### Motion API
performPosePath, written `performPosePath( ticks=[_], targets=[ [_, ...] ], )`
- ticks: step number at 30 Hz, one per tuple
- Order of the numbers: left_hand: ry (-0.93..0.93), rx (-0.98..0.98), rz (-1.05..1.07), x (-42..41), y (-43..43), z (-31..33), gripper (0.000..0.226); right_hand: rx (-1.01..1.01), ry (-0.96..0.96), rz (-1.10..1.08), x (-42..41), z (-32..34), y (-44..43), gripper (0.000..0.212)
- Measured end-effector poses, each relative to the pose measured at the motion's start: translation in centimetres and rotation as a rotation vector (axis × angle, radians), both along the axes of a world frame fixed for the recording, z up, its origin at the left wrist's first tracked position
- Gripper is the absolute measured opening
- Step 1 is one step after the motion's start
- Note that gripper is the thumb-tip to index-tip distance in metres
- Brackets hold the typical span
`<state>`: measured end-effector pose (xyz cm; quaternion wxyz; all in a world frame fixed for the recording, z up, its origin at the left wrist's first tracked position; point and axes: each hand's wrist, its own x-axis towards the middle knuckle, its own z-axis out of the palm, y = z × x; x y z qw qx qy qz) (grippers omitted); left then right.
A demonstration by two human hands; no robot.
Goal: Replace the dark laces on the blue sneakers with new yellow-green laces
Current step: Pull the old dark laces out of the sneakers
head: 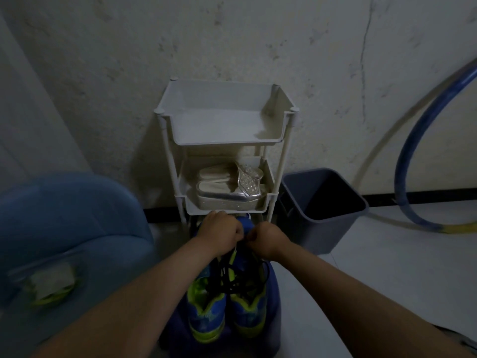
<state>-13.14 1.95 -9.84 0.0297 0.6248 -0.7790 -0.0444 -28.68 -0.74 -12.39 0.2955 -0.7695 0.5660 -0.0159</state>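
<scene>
Cracked plaster wall [232, 42] over pale floor [387, 254]. White plastic rack [224, 143] against it, silvery sandals [227, 195] on the second shelf, grey bin [327, 233] beside. Below, blue sneakers [206, 313] with yellow-green trim, side by side. Left hand [220, 229] and right hand [267, 237] curled, pinching tangled dark laces [232, 277] above them.

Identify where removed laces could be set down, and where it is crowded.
Free: the rack's top shelf, and the floor between the sneakers and the grey bin. Crowded: the middle shelf, filled by silver sandals, and around the left hand and right hand, amid dark laces.
</scene>
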Motion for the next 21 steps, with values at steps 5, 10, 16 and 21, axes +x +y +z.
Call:
performPosePath(
  ticks=[5,10,16,21],
  targets=[
    [0.2,-0.054,0.326,1.2,-0.1,1.5,0.019,0.033,0.001,-0.023,0.0,0.2,-0.2,0.02],
    [0.118,-0.13,0.399,2.8,-0.4,1.9,0.016,0.006,0.014,0.008,0.1,0.2,0.0,0.019],
    [-0.029,-0.104,-0.092,2.1,-0.3,-0.4,0.048,-0.025,0.057,0.041,0.2,0.4,0.3,0.02],
    [-0.157,-0.07,-0.232,0.8,0.0,-0.1,0.033,-0.009,0.011,0.041,0.1,0.4,0.3,0.011]
  ],
)
